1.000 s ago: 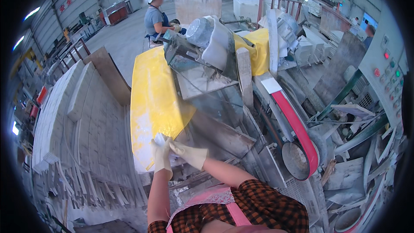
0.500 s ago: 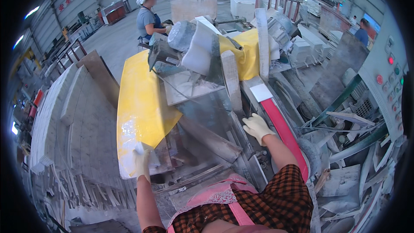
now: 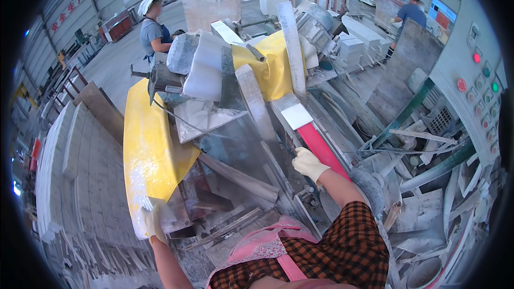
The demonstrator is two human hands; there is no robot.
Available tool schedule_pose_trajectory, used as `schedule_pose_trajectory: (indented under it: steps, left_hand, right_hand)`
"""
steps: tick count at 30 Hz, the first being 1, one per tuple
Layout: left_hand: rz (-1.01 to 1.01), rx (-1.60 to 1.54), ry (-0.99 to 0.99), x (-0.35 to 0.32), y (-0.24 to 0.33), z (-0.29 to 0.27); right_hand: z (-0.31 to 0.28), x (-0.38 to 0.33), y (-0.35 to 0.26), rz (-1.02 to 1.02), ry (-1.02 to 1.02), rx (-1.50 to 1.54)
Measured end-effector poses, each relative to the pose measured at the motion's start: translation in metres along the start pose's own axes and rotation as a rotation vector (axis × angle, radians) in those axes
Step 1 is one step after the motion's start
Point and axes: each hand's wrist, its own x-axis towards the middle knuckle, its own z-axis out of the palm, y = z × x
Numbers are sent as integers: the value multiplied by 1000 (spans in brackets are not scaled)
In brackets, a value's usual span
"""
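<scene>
My left hand (image 3: 152, 222), in a pale glove, is at the near end of a wet yellow sheet (image 3: 152, 155). Its fingers close around a small whitish piece (image 3: 155, 204), whose exact kind I cannot make out. My right hand (image 3: 309, 164), gloved too, is curled beside a red belt (image 3: 324, 150); its fingertips point down toward the metal rail, and anything inside them is hidden. On the far end of that belt lies a white rectangular tile (image 3: 296, 116). Behind it, a second yellow sheet (image 3: 267, 69) drapes over the machine between two upright slats.
A motor (image 3: 316, 24) and a cloth-wrapped machine head (image 3: 201, 67) stand ahead. Long slabs (image 3: 91, 166) are stacked at left. A control panel (image 3: 476, 85) rises at right above broken stone pieces (image 3: 420, 211). One person (image 3: 153, 32) is at far left, another (image 3: 409, 16) at far right.
The view has swung, shifting the scene leftward. My right hand now overlaps the red belt's edge with fingers more curled; my left hand stays at the yellow sheet's end. The far-right person shows more fully.
</scene>
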Motion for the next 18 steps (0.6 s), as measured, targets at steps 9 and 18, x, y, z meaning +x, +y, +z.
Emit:
schedule_pose_trajectory:
  steps: [9, 18]
  left_hand:
    - [-55, 53, 39, 22, -25, 2]
    - [-72, 77, -35, -4, 9, -4]
  right_hand:
    - [-28, 2, -8, 16, -168, -60]
    - [-29, 2, -11, 31, -140, -39]
